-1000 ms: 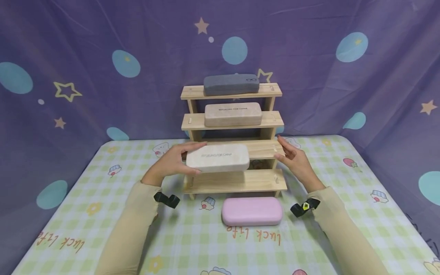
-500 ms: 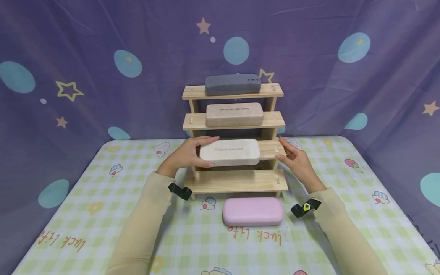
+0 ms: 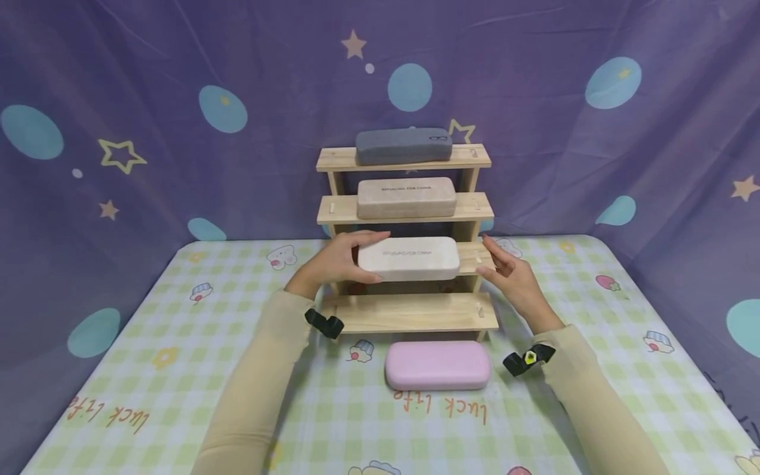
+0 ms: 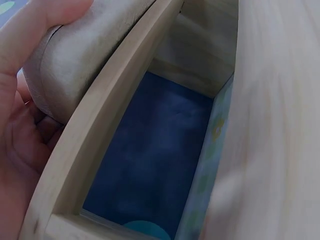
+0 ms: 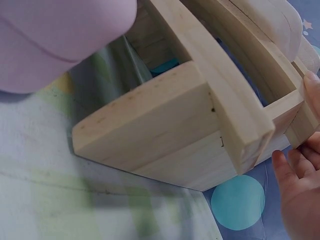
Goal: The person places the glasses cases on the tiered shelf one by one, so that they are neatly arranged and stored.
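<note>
My left hand (image 3: 335, 262) grips a white glasses case (image 3: 410, 258) by its left end, thumb along the front and fingers over the back. The case is level at the second-lowest tier of a stepped wooden display stand (image 3: 410, 313), covering most of that board. In the left wrist view the case (image 4: 80, 55) lies right along the board's edge (image 4: 107, 80). At the other end of the same tier, my right hand (image 3: 515, 284) pinches the board's right end between thumb and fingers. The right wrist view shows those fingertips (image 5: 282, 165) at the board's end.
A blue-grey glasses case (image 3: 404, 146) sits on the top tier and a beige one (image 3: 406, 198) on the tier below. A pink glasses case (image 3: 438, 365) lies on the checked tablecloth (image 3: 320, 422) before the stand. A purple curtain (image 3: 285, 79) hangs close behind.
My left hand has carried the white case rightward and slightly up, over the second-lowest tier. My right hand has stayed at the board's end.
</note>
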### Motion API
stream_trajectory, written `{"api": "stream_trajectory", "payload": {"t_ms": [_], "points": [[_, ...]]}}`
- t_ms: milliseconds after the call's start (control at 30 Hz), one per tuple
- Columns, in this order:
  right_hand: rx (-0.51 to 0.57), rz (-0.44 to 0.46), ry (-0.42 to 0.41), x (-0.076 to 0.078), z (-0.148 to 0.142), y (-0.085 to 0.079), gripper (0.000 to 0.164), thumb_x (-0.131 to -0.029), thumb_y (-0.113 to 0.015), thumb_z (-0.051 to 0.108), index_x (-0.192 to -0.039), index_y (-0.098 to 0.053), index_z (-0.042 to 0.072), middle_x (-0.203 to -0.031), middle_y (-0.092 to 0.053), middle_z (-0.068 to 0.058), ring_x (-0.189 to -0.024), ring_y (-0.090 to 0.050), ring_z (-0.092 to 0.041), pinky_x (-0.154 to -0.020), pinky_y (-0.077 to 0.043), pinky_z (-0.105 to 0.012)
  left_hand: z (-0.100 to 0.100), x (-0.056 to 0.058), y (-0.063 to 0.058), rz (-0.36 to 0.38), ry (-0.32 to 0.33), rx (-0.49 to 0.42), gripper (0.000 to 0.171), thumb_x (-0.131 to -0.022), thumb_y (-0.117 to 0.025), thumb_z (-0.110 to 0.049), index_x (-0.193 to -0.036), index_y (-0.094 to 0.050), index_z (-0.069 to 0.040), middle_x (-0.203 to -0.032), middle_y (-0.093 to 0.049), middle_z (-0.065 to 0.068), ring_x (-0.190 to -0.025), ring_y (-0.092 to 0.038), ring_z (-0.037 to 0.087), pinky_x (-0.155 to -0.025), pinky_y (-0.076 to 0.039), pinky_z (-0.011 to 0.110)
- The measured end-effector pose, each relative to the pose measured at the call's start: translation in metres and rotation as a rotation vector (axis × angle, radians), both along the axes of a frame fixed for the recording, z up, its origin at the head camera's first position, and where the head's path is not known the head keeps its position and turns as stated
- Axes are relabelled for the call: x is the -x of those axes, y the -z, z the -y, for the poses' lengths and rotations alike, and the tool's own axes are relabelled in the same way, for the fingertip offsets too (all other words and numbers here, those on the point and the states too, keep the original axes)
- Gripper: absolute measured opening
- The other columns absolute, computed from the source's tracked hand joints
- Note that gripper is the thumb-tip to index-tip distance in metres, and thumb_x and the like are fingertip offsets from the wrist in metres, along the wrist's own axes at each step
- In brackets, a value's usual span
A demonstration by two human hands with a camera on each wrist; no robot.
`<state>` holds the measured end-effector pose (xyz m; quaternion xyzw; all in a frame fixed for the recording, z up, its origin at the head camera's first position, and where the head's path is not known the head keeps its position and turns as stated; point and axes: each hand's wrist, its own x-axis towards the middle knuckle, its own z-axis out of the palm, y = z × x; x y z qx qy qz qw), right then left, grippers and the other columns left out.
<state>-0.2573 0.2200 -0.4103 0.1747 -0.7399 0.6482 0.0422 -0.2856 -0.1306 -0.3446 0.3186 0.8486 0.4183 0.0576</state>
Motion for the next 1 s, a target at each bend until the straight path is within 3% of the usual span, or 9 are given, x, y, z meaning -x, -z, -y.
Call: {"api": "stream_trajectory", "payload": {"t_ms": [133,233,533,767,1000], "points": [[0.005,0.002,0.002,0.0,0.0,0.0,0.064,-0.091,-0.062,0.006,-0.145,-0.029,0.0,-0.153,-0.024,-0.013,-0.139,-0.024,-0.027,-0.097,-0.034,-0.012,-0.003,0.005,0.001,-0.016,-0.024,0.018,0.084,-0.067,-0.087,-0.021,-0.141,-0.047,-0.019,-0.142,-0.047,0.005,-0.099,-0.055,0.02,-0.083,-0.047,0.034],[0.01,0.005,0.002,0.0,0.0,0.0,0.063,-0.091,-0.062,0.006,-0.145,-0.029,-0.001,-0.153,-0.024,-0.013,-0.139,-0.025,-0.027,-0.097,-0.035,-0.012,-0.005,0.008,0.002,0.017,-0.033,0.013,0.084,-0.067,-0.086,-0.021,-0.141,-0.047,-0.021,-0.141,-0.048,0.004,-0.092,-0.057,0.02,-0.079,-0.048,0.032],[0.001,0.002,0.005,0.0,0.0,0.0,0.063,-0.091,-0.061,0.006,-0.145,-0.029,-0.001,-0.153,-0.024,-0.014,-0.138,-0.026,-0.029,-0.096,-0.035,-0.011,-0.007,0.01,0.002,0.035,-0.009,0.005,0.084,-0.069,-0.085,-0.021,-0.142,-0.045,-0.02,-0.14,-0.047,0.005,-0.086,-0.059,0.019,-0.077,-0.05,0.032],[-0.004,0.004,0.002,0.0,0.0,-0.001,0.064,-0.091,-0.062,0.007,-0.145,-0.028,-0.001,-0.153,-0.024,-0.014,-0.139,-0.024,-0.027,-0.097,-0.034,-0.011,-0.006,0.011,0.001,0.028,0.007,0.039,0.083,-0.071,-0.084,-0.023,-0.143,-0.043,-0.021,-0.146,-0.041,0.004,-0.118,-0.05,0.02,-0.101,-0.039,0.039],[0.015,-0.004,-0.006,0.0,0.0,0.0,0.063,-0.091,-0.061,0.005,-0.145,-0.028,-0.003,-0.153,-0.023,-0.015,-0.139,-0.024,-0.027,-0.098,-0.033,-0.012,-0.005,0.012,0.0,0.045,0.028,0.053,0.085,-0.072,-0.083,-0.027,-0.145,-0.04,-0.02,-0.149,-0.036,0.005,-0.136,-0.033,0.023,-0.109,-0.029,0.043]]}}
